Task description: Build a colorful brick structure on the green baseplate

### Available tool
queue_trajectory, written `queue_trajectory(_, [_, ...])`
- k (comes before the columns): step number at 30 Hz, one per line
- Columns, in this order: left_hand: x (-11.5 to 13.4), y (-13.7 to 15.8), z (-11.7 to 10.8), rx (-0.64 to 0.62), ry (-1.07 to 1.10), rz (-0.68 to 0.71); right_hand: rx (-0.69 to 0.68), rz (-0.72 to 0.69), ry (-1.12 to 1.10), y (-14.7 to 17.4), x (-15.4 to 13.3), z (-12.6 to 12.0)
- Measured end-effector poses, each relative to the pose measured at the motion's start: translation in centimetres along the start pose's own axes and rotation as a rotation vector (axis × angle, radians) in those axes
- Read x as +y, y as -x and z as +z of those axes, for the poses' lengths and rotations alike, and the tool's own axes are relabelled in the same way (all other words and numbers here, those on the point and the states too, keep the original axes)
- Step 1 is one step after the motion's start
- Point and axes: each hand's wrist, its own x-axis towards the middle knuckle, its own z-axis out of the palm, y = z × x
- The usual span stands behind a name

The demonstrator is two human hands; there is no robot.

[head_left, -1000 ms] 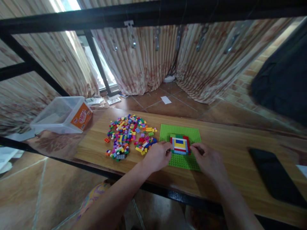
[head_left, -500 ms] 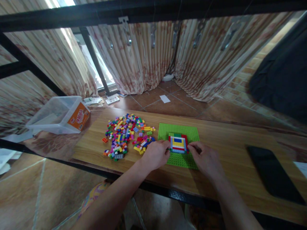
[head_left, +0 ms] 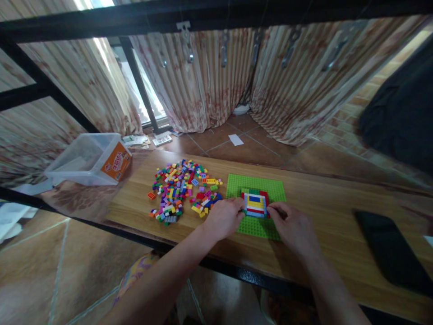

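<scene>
Wooden table top (head_left: pixel 324 212): light grain, smooth, low sheen. Green baseplate (head_left: pixel 270 189): plastic, studded, matt. Brick build (head_left: pixel 255 204) under my left hand (head_left: pixel 223 218) and right hand (head_left: pixel 293 228): hard glossy plastic in red, white, yellow and blue. Loose brick pile (head_left: pixel 182 189): same shiny plastic, mixed colours. Storage tub (head_left: pixel 88 159): clear plastic, slightly cloudy, with an orange paper label. Black slab (head_left: pixel 389 253) to my right: smooth, dark, faintly glossy. Frame bars (head_left: pixel 135 20): black painted metal. Curtains (head_left: pixel 216 76): pleated cloth, stained. Floor tiles (head_left: pixel 250 151): brown, glazed.
</scene>
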Motion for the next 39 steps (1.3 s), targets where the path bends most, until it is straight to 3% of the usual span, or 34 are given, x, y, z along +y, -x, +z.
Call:
queue_trajectory(15, [-0.8, -0.4, -0.4, -0.023, 0.288, -0.060, 0.051, -0.008, 0.039, -0.1, 0.2, -0.1])
queue_trajectory(31, [0.0, -1.2, 0.3, 0.043, 0.237, -0.214, 0.063, -0.035, 0.072, -0.1, 0.4, 0.6])
queue_trajectory(39, [0.0, -1.1, 0.5, 0.052, 0.254, -0.215, 0.028, 0.020, 0.070, -0.2, 0.2, 0.6])
